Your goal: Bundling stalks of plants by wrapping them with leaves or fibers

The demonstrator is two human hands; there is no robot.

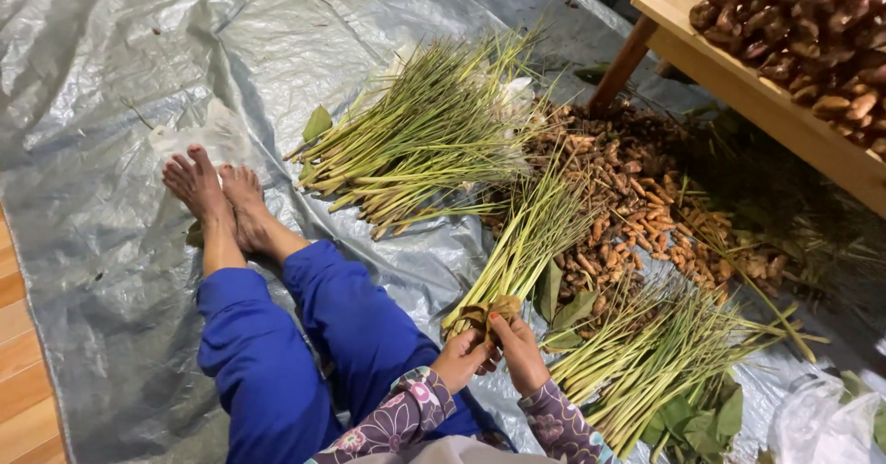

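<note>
A glossy, crinkled grey plastic sheet [120,270] is covering the floor, with matt wooden boards [20,372] showing along its left edge. Fibrous green stalks [531,233] are lying on it beside rough, earthy brown roots [646,196]. At its upper right corner, a smooth pale wooden table [766,104] is bearing shiny brown pods [812,39].

The lemongrass bundle [526,242] at the hands is pale green, yellowing at the base, wrapped in a brown-green leaf [489,312]. At two o'clock lies an orange-brown turmeric heap [646,215]. The trousers [295,344] are bright blue, the sleeves [406,413] purple with pale flowers. The tarpaulin [111,104] is shiny silver-grey.
</note>
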